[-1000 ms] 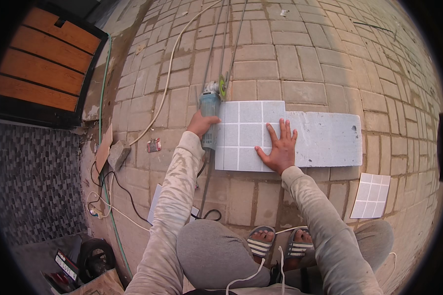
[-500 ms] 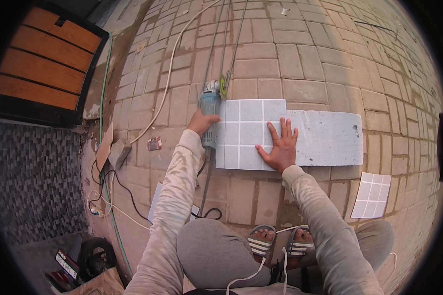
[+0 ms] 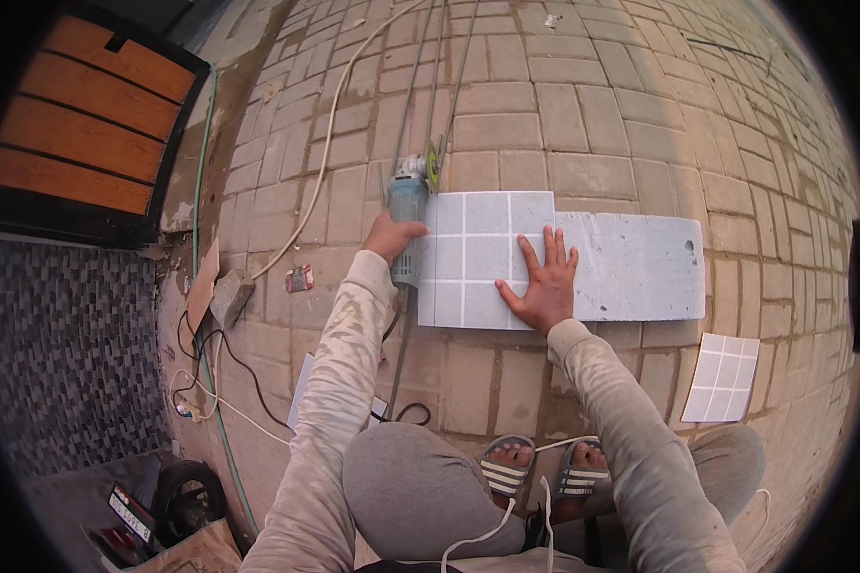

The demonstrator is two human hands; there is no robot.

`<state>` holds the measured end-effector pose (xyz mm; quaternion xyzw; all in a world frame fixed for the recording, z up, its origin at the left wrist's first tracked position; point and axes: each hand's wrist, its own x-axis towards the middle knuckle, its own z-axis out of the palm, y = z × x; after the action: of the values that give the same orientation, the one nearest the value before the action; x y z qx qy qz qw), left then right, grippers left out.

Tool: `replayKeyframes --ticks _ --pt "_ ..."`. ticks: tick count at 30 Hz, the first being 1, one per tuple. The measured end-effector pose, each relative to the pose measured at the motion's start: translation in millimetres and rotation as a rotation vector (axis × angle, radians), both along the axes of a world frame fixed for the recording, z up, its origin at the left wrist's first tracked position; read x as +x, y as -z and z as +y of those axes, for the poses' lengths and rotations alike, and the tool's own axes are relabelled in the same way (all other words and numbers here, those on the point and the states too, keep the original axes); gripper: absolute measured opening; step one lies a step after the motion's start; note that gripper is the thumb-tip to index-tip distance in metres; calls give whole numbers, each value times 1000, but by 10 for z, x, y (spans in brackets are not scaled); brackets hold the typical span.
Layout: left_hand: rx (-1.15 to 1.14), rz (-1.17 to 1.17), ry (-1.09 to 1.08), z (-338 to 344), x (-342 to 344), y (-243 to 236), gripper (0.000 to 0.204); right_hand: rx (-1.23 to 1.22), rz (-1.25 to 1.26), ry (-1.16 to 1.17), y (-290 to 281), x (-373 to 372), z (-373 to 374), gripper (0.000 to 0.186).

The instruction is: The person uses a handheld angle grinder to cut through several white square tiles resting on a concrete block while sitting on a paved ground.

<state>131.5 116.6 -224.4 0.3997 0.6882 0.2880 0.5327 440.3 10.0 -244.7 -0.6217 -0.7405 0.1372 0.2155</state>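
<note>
My left hand (image 3: 394, 239) is wrapped round the body of a teal angle grinder (image 3: 408, 205). Its green-faced disc (image 3: 433, 167) stands on edge just beyond the far left corner of a grey tile (image 3: 487, 258) with white grid lines. A thin line runs along the tile's left side. My right hand (image 3: 545, 291) lies flat on the tile's right part, fingers spread. Under the tile, a pale lightweight concrete block (image 3: 640, 267) sticks out to the right.
A smaller cut tile piece (image 3: 721, 377) lies at right on the brick paving. Thin metal rods (image 3: 416, 95) stretch away beyond the grinder. On the left are a white cable (image 3: 325, 158), a green hose (image 3: 198, 191), a stone (image 3: 230, 298) and a small red packet (image 3: 299, 279).
Almost nothing differs. The grinder's head and the tile appear shifted very slightly in the picture; both hands keep their places.
</note>
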Motion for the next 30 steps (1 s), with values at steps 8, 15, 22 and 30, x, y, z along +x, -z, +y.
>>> replayKeyframes --ticks 8,15,22,30 --pt "27 22 26 -43 51 -49 55 -11 -1 -3 4 19 -4 85" --pt "154 91 4 -164 81 -12 46 12 3 5 -13 -3 -3 84" --pt "126 99 -6 -141 84 -10 59 8 -11 2 -23 -14 0 84" --pt "112 123 -11 -137 97 -46 59 11 -8 3 -20 -18 -5 84"
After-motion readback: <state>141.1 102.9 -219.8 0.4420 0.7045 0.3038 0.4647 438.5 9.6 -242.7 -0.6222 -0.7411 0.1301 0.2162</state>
